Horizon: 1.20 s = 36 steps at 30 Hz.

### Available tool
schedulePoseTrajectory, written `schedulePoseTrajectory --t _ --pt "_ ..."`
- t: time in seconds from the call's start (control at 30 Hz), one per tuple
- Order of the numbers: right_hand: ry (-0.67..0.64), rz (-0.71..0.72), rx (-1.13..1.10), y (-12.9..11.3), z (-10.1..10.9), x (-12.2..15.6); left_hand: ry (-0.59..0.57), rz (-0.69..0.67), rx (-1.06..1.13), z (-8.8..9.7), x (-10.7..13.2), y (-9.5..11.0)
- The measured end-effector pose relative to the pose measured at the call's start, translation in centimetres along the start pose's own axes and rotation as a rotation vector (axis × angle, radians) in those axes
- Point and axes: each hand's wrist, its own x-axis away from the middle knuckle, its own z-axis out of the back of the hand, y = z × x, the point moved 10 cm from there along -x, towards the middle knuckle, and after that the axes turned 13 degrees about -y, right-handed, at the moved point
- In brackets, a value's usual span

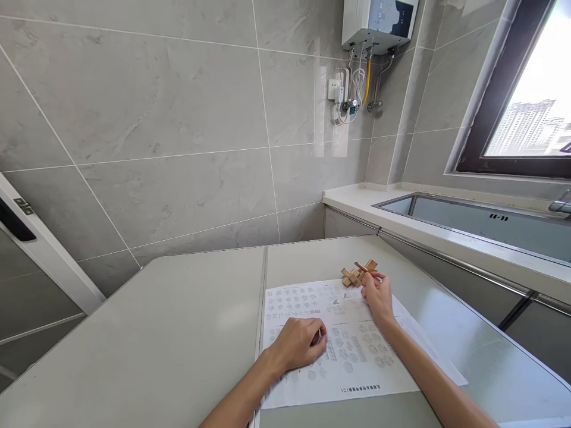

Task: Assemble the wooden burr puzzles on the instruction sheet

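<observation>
A printed paper sheet (312, 380), covered in rows of small line diagrams, lies on the table. On its left part rests my left hand (301, 342), fingers curled in toward the thumb; nothing shows in it. At the sheet's far edge my right hand (378, 295) pinches a slim wooden puzzle piece (361, 267) between thumb and fingers. Right by those fingertips lie several notched wooden puzzle pieces (350, 277), crossed over one another in a small cluster. The fingertips partly cover the cluster, so I cannot tell whether the pieces are joined.
The pale table (191, 333) has a seam running just left of the sheet. A second sheet (428, 345) sticks out beneath my right forearm. To the right is a counter with a sink (468, 223). A water heater (379, 27) hangs on the tiled wall.
</observation>
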Motion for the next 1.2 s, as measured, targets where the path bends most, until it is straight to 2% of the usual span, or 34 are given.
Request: schedulePoseTrajectory --t 0.17,0.37,0.53,0.9,1.07,1.2 --pt "0.025 -0.031 -0.029 1.1 1.7 -1.1 -0.016 0.005 -0.001 -0.1 -0.1 0.0" --pt "-0.088 -0.043 -0.069 1.3 0.8 -2.0 -0.015 0.004 0.003 0.2 0.0 0.2" --pt "-0.118 -0.050 -0.055 1.4 0.5 -2.3 -0.023 0.013 0.019 0.2 0.0 0.1" --pt "-0.035 -0.043 -0.087 2.3 1.8 -3.1 -0.019 0.014 0.002 0.2 0.0 0.0" --pt "0.014 -0.051 -0.181 3.0 2.6 -3.5 -0.019 0.011 0.000 0.2 0.0 0.0" --pt "0.003 -0.058 -0.292 3.4 2.7 -3.9 -0.019 0.011 0.004 0.3 0.0 0.0"
